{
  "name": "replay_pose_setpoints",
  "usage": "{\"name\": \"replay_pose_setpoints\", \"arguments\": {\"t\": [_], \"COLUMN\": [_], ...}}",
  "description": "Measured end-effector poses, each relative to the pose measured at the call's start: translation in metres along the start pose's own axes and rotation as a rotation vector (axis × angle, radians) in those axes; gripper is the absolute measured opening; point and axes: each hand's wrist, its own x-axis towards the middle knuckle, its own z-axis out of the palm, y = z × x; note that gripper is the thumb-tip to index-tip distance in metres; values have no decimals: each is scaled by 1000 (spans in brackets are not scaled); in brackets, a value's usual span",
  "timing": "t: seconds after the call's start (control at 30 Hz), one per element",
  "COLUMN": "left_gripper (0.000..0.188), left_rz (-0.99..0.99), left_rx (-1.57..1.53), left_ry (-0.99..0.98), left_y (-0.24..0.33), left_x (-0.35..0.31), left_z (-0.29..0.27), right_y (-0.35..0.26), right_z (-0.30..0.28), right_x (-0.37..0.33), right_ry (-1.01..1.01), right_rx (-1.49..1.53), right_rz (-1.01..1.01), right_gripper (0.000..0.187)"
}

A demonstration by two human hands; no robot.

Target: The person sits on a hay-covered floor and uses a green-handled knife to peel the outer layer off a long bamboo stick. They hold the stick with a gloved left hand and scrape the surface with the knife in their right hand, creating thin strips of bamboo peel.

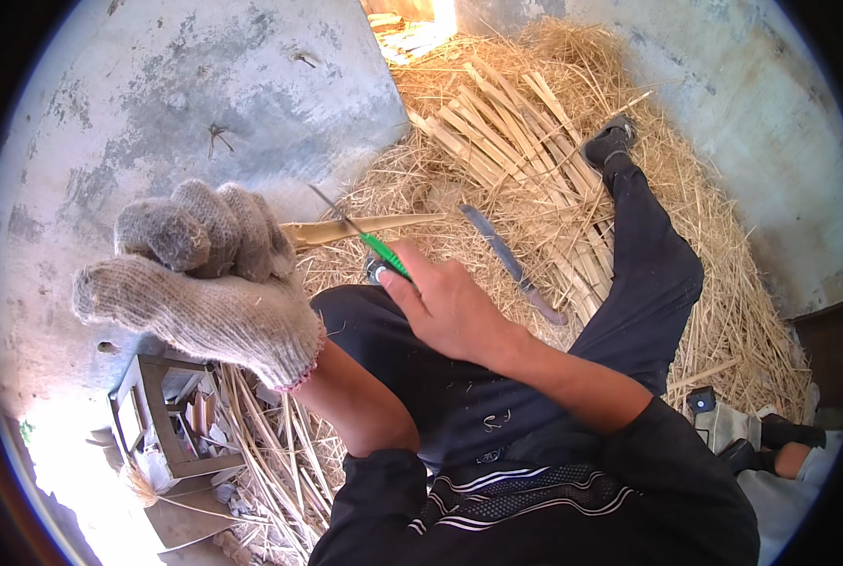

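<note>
My left hand (200, 274) wears a grey knitted glove and is closed around a split bamboo strip (407, 221). The strip juts out of the fist to the right and tapers to a thin end. In my bare right hand (454, 307) is a knife (383, 253) with a green handle and a narrow blade. Its blade points up and left, crossing the strip just right of the glove; whether it touches the strip I cannot tell. Beyond my right hand, a long broad-bladed knife (501, 247) with a worn handle lies on the shavings.
A stack of split bamboo strips (506, 123) lies on straw-like shavings (723, 283), beside my outstretched leg. Weathered walls (280, 85) stand left and right. At lower left is a wooden frame (204, 464) with scraps, near long thin strips (284, 443). Part of another person (789, 462) shows at lower right.
</note>
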Motion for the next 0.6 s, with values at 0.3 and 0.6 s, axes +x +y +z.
{"name": "replay_pose_setpoints", "arguments": {"t": [0.3,0.6], "left_gripper": [63,50], "left_rz": [31,195], "left_rx": [51,177], "left_ry": [135,443], "left_y": [42,69], "left_x": [-8,-12], "left_z": [-10,-9], "right_y": [-21,-43], "right_z": [-14,-37], "right_x": [-22,-34], "right_ry": [-89,-118], "right_rx": [85,169], "right_rz": [-18,-22], "right_gripper": [30,28]}}
